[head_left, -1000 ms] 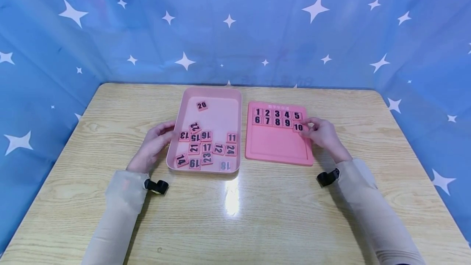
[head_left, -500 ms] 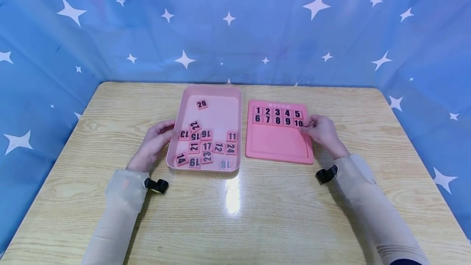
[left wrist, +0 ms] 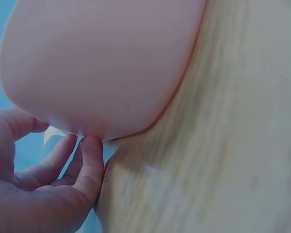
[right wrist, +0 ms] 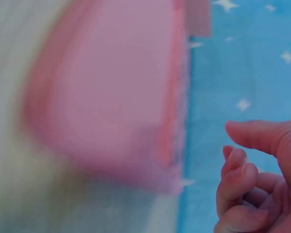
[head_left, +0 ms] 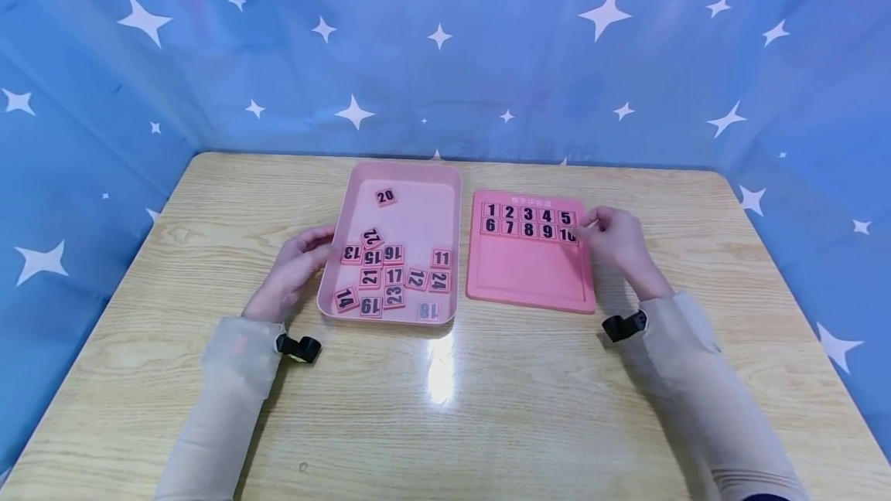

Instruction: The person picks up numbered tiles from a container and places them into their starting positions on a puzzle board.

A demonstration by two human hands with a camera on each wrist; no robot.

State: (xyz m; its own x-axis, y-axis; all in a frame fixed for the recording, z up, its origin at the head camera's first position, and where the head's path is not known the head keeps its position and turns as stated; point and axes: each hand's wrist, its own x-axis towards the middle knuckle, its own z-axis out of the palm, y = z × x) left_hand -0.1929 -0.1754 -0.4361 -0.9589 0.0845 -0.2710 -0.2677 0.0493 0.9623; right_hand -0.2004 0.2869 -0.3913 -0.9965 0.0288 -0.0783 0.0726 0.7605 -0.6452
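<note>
My left hand [head_left: 291, 273] rests its fingertips against the outer left wall of a pink tray [head_left: 425, 211]. In the left wrist view, its bent fingers [left wrist: 92, 162] touch the tray's side [left wrist: 97, 73]. Loose number tiles lie in the tray, among them tile 20 [head_left: 385, 197] and tile 11 [head_left: 442, 257]. My right hand [head_left: 616, 238] hovers at the right edge of a pink number board [head_left: 529, 273], partly over tile 10 [head_left: 567, 235]. The right wrist view shows its thumb apart from loosely curled fingers, nothing between them. Tiles 1 to 10 form two rows at the board's top.
The wooden table [head_left: 445, 439] extends toward me in front of the tray and board. A blue curtain with white stars [head_left: 431, 83] stands behind and at both sides. Each wrist wears a small black camera, such as the left wrist camera [head_left: 301, 349].
Tile 10 has moved up into line beside tile 9 in the second row. My right hand has let go of it and drawn slightly up and right. The left hand stays at the tray.
</note>
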